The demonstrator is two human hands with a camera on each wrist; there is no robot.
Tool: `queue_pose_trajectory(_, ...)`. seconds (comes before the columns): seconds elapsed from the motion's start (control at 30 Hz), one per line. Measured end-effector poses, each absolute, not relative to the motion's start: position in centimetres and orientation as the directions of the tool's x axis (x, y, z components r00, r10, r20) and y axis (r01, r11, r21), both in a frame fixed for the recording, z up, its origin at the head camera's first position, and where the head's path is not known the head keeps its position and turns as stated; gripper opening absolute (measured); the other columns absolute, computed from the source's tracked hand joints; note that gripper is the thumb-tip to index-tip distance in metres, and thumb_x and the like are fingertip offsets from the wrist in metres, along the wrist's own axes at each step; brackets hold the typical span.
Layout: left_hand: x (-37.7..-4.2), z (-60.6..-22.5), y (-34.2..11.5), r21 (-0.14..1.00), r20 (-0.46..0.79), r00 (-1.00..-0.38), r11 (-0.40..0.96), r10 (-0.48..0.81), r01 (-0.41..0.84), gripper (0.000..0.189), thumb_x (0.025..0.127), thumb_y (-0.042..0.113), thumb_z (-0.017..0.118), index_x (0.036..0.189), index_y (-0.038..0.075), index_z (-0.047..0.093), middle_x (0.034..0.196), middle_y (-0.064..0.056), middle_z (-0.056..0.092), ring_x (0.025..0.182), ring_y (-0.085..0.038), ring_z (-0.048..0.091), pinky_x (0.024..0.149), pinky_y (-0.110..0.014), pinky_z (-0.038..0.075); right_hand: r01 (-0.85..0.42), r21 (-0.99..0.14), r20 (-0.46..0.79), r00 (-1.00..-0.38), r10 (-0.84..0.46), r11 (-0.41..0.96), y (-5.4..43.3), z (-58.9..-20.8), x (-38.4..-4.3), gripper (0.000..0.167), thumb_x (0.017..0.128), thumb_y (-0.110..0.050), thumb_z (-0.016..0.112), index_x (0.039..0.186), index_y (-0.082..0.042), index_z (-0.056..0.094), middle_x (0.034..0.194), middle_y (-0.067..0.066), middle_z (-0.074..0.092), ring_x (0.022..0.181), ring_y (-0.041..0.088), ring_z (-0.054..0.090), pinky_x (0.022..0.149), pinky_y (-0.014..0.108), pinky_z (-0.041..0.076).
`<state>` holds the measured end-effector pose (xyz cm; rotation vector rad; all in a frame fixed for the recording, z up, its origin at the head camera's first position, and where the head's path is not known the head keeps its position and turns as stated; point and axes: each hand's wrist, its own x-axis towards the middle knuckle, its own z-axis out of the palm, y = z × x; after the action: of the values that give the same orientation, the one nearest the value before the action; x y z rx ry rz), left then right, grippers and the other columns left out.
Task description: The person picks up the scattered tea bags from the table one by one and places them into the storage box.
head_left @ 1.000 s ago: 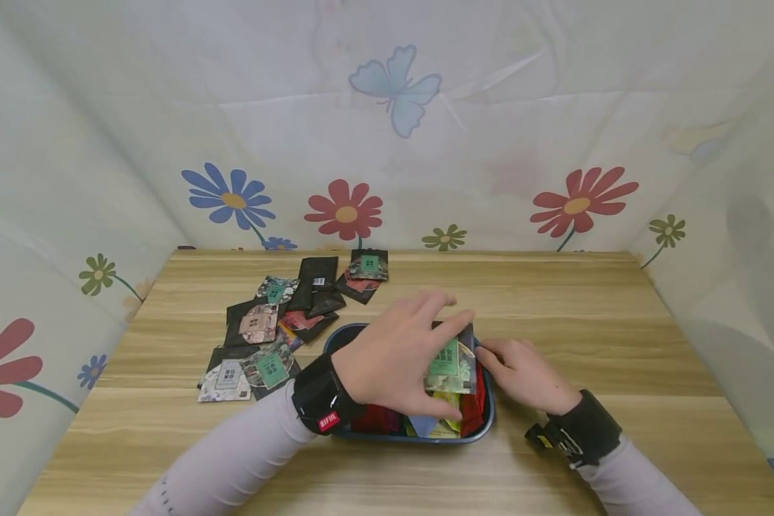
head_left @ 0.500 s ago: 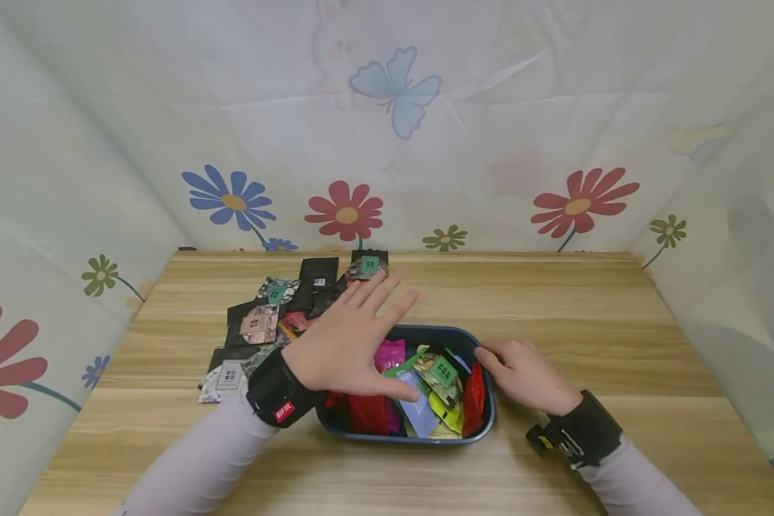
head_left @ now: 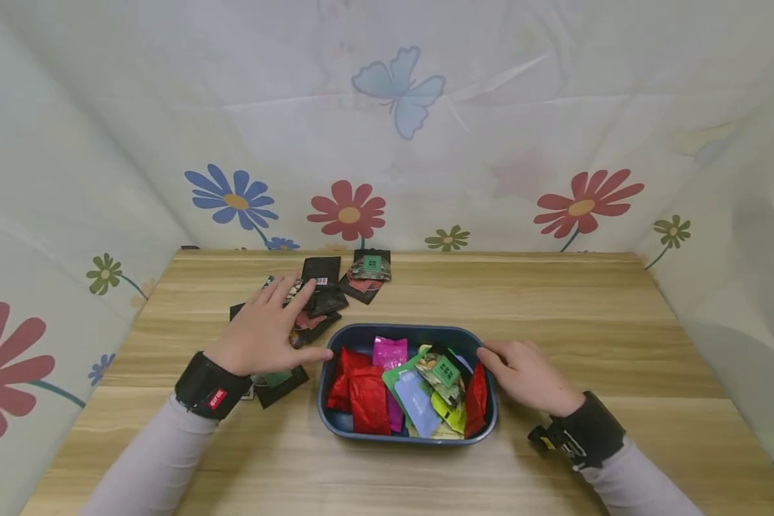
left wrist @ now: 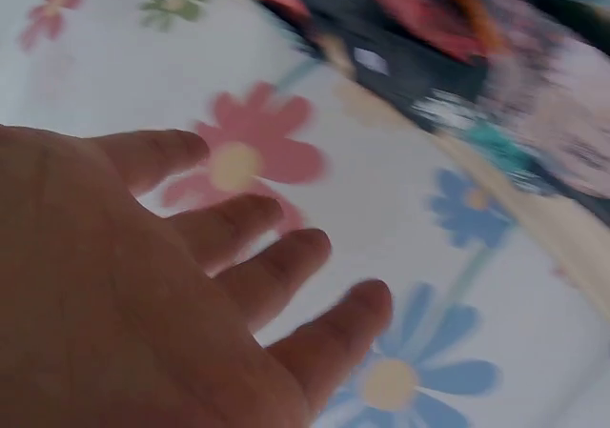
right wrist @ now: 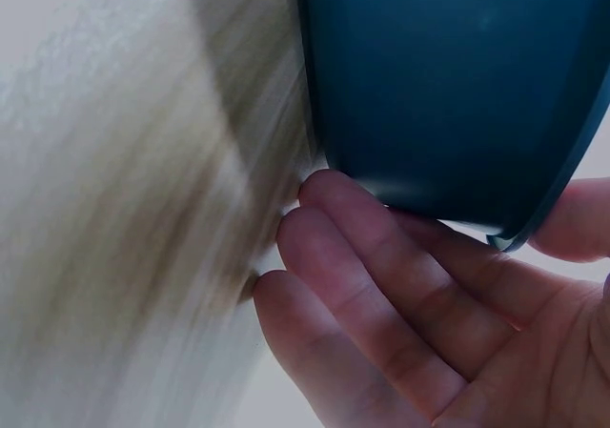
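In the head view my left hand (head_left: 261, 335) hovers with spread fingers over a loose pile of dark sachets (head_left: 322, 294), hiding part of it. The left wrist view shows the same hand (left wrist: 210, 275) with its fingers apart and nothing in them. At the right end of a blue plastic bin (head_left: 400, 438), my right hand (head_left: 532, 376) grips the rim. Its thumb (right wrist: 572, 220) lies at the rim and the other fingers (right wrist: 410, 299) bend along the outer wall. Red packets (head_left: 369, 401), a magenta packet (head_left: 390, 352), a pale blue one (head_left: 419, 403) and a green-labelled sachet (head_left: 441, 374) lie in the bin.
A green-labelled black sachet (head_left: 371, 265) overlaps a red-and-black one near the table's back edge. Another sachet (head_left: 280, 385) lies below my left hand. Printed fabric (head_left: 393, 158) with flowers walls the wooden table (head_left: 587, 301) at the back and sides.
My left hand has let go of a green-labelled sachet into the bin and moved left over the pile. The right hand stays at the bin's rim.
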<state>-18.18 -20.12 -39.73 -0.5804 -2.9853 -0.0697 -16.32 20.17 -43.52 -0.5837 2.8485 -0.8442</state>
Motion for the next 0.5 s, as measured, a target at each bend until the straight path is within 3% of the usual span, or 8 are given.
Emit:
queue_pose_trajectory(0.23,-19.1,-41.4,-23.3,0.058,0.009,-0.990,0.989,0.137,0.138,0.108,0.060,0.085,0.035,0.143,0.018,0.016,0.146,-0.019,0.013,0.127,-0.048,0.020,0.090,-0.069,0.024,-0.324,-0.535,-0.002,-0.923,-0.384,0.780,20.3,-43.6,-16.4,0.032,0.092,-0.041,0.038,0.068,-0.027,0.053,0.053,-0.012,0.035,0.046,0.005,0.039,0.044,0.020,0.031)
queue_pose_trajectory(0.5,-19.4,-42.5,-25.0,0.081,-0.050,-0.999,0.997,0.004,0.000,0.108,0.062,0.083,0.039,0.140,0.010,0.022,0.139,-0.027,0.020,0.119,-0.050,0.027,0.078,-0.066,0.036,-0.300,-0.553,-0.036,-0.923,-0.382,0.777,20.2,-43.5,-16.3,0.029,0.092,-0.043,0.038,0.075,-0.027,0.055,0.054,-0.011,0.036,0.048,0.005,0.040,0.043,0.020,0.032)
